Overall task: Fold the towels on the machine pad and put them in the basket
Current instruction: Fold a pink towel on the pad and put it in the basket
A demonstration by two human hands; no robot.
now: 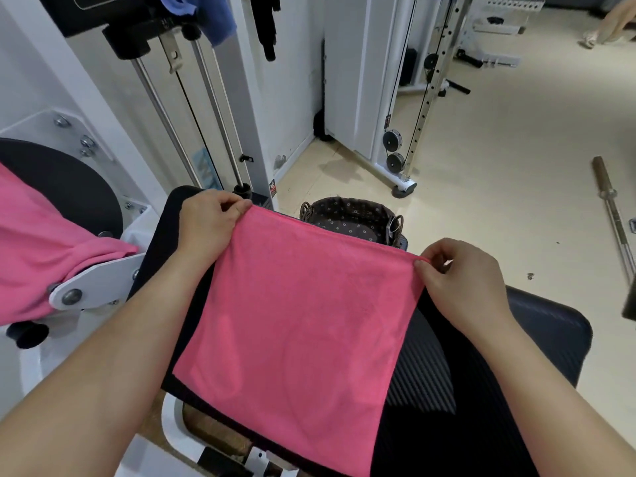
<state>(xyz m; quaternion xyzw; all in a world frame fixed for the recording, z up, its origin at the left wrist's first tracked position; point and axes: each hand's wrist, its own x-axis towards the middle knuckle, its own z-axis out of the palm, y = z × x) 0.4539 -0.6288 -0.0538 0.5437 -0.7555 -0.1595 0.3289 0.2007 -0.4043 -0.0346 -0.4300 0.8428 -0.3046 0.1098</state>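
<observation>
A pink towel (299, 325) is stretched flat over the black machine pad (537, 335). My left hand (206, 222) pinches its far left corner. My right hand (461, 280) pinches its far right corner. Just beyond the towel's far edge, a dark wicker basket (351, 218) with a patterned lining stands on the floor, partly hidden by the towel. A second pink towel (38, 242) lies bunched over the round black pad at the left.
White gym machine frames and cable columns (389, 98) rise behind the basket. A blue cloth (210, 18) hangs at the top. A steel barbell (616, 215) lies on the beige floor at the right. A person's legs show at the far top right.
</observation>
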